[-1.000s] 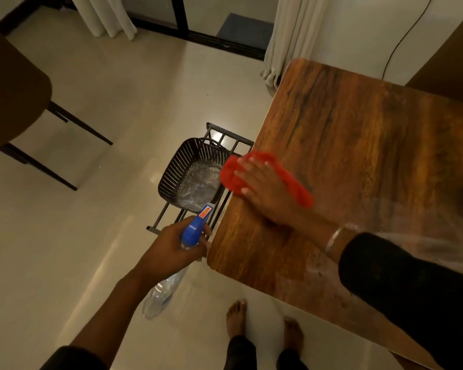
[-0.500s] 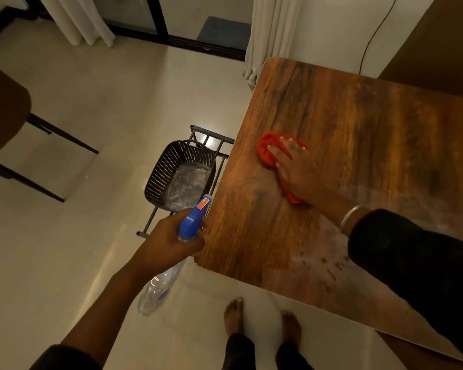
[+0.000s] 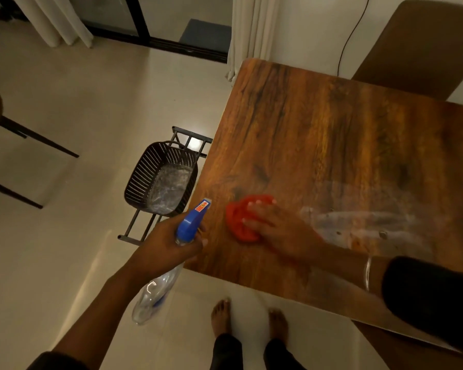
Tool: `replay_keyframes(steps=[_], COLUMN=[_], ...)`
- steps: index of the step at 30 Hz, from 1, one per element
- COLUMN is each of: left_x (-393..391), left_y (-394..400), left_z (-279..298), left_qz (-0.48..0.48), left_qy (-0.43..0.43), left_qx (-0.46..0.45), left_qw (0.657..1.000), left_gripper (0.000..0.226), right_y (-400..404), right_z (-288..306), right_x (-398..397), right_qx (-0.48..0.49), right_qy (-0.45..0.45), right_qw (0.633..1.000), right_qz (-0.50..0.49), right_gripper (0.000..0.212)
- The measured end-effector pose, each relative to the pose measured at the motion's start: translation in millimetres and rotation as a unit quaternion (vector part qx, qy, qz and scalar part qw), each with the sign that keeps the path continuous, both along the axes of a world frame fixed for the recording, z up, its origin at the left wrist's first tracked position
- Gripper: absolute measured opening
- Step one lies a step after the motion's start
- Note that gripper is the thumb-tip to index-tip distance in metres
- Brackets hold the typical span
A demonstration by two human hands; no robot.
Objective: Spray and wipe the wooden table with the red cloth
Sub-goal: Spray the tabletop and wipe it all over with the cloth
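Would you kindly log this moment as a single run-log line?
phase: wiping | right hand pressing red cloth on wooden table near left edge | left hand holding spray bottle off table

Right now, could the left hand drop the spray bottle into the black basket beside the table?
Probably yes. The left hand, gripping the spray bottle, hangs just off the table corner, with the black basket close ahead and open-topped, and nothing between them.
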State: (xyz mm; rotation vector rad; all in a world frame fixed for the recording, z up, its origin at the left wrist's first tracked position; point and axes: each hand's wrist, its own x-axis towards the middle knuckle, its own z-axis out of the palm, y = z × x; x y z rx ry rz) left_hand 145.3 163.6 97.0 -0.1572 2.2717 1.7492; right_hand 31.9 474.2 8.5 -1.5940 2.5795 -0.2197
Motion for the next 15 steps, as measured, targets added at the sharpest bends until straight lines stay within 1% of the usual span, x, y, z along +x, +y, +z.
replay_keyframes(steps=[2, 4, 5, 6, 7, 9, 12, 14, 15], left_x=[4, 8, 9, 8, 8, 3, -7, -16, -20], left_y=[9, 20, 26, 31, 35, 45, 56, 62, 65], left_z=[-1, 0, 0, 0, 0, 2, 6, 9, 10], left_qz=[-0.009, -0.014, -0.016, -0.018, -0.021, -0.028, -0.030, -0.032, -0.035], left_qy=[-0.015, -0.026, -0.030, -0.036, -0.041, -0.038, -0.029, -0.016, -0.011], left_qx=[0.019, 0.029, 0.032, 0.037, 0.043, 0.044, 0.026, 0.013, 0.007], left_qw=[1.000, 0.999, 0.999, 0.998, 0.998, 0.998, 0.999, 0.999, 0.999], left_gripper=[0.020, 0.023, 0.024, 0.025, 0.025, 0.025, 0.019, 0.017, 0.017], right_y=[7, 15, 15, 13, 7, -1, 8, 28, 40], right_z=[11, 20, 22, 22, 21, 16, -2, -13, -15], right_x=[-69, -120, -131, -133, -124, -79, 22, 86, 105], right_qx=[-0.013, -0.025, -0.027, -0.031, -0.038, -0.058, -0.073, -0.048, -0.023], right_qy=[0.001, -0.012, -0.017, -0.017, -0.015, -0.013, -0.027, -0.023, -0.030], right_qw=[0.987, 0.956, 0.944, 0.938, 0.940, 0.957, 0.988, 0.999, 0.999], right_qz=[-0.158, -0.292, -0.329, -0.345, -0.340, -0.283, -0.134, -0.013, 0.034], right_gripper=[0.055, 0.051, 0.050, 0.051, 0.050, 0.049, 0.053, 0.059, 0.063])
